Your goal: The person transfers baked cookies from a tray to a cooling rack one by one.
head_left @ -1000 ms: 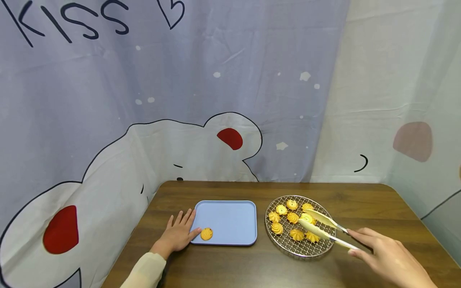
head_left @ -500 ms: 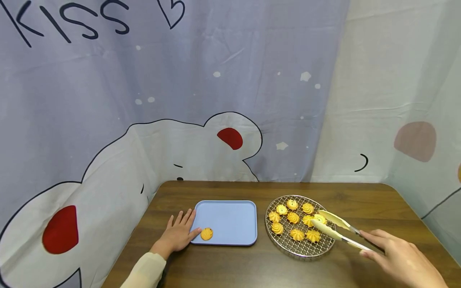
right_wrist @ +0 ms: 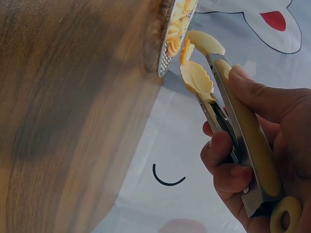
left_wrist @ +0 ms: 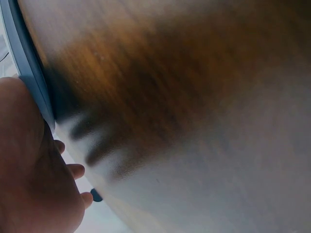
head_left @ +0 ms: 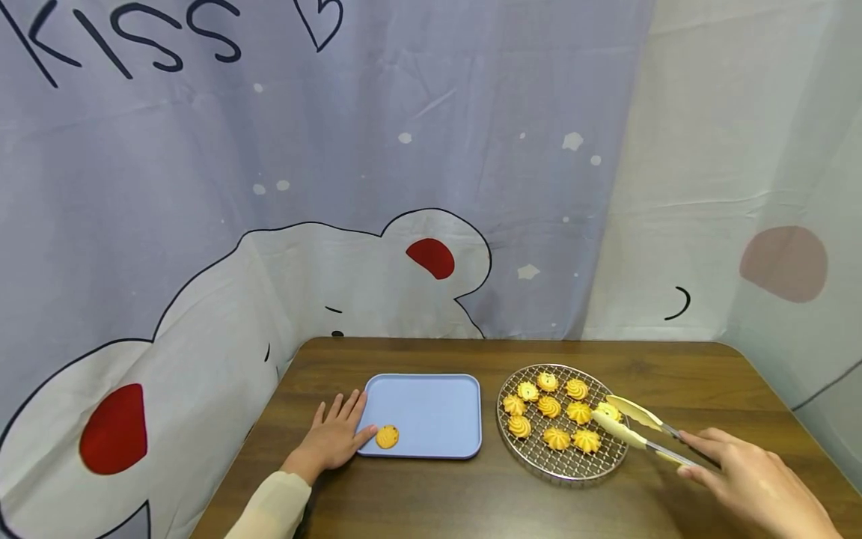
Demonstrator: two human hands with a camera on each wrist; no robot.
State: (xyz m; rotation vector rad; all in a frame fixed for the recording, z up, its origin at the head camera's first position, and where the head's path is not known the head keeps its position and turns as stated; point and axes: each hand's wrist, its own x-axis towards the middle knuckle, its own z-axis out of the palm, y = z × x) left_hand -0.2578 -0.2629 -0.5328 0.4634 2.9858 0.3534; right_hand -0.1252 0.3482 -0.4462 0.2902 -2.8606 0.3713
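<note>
My right hand grips a pair of metal tongs with pale yellow scalloped tips. Between those tips is a swirled butter cookie, which in the right wrist view stands apart from the rack's surface. From above, it overlaps the right side of a round wire rack, where several other swirled cookies lie. My left hand lies with straight fingers at the left edge of a blue tray. Its thumb touches the rim beside a flat, dark-specked cookie.
Tray and rack stand side by side on a brown wooden table, with a narrow gap between them. A printed curtain hangs behind the table's far edge and along its sides.
The tongs have shifted right with the cookie between their tips, from the rack's middle toward its right rim, uncovering a cookie beneath. My left hand has stayed still.
</note>
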